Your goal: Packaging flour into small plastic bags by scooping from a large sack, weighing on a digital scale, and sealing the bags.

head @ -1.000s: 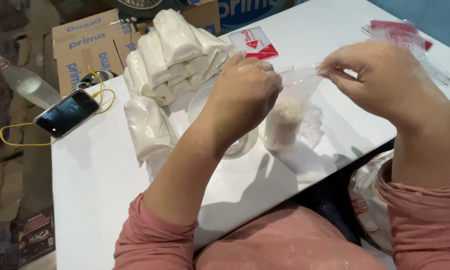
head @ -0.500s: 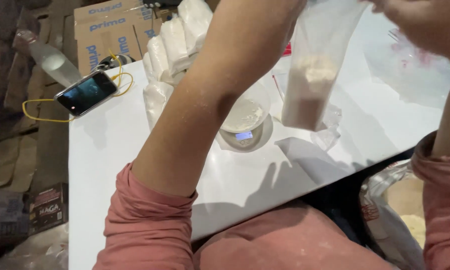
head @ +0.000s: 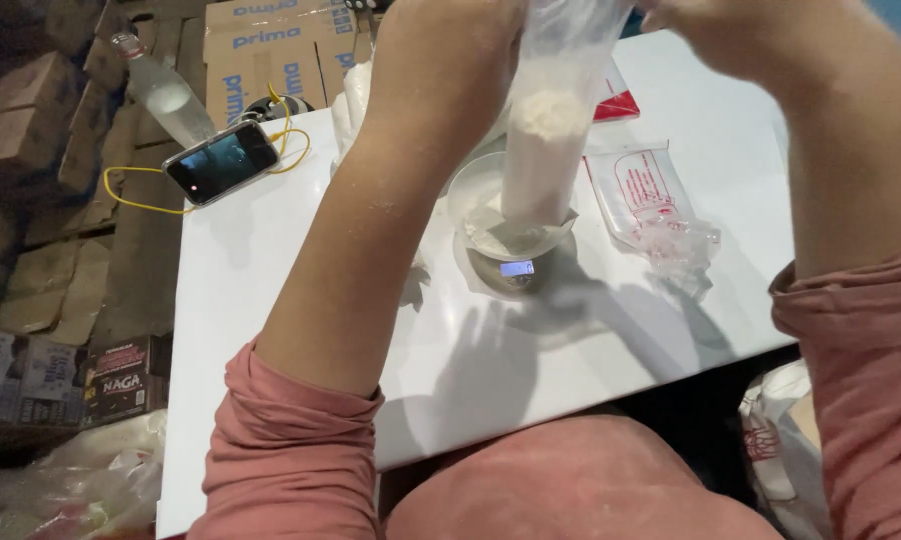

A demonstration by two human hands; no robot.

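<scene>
A: Where is the bag?

B: It hangs upright over the small scale, near the table's twelve o'clock edge. Its long axis runs top to bottom, with white powder filling the lower part and the bottom end resting in the dish on the scale.

A: And how is it gripped?

B: From above. The left hand is closed on the bag's top at its eleven o'clock side, and the right hand pinches the top at one o'clock. So the bag lies straight down from both grips, at six o'clock. The two hands look equally near it; the fingertips run out of view.

A: What lies around it?

B: An empty printed bag lies flat at three o'clock of the scale. A phone on a yellow cable sits at nine to ten o'clock, with a bottle and cardboard boxes beyond.
</scene>
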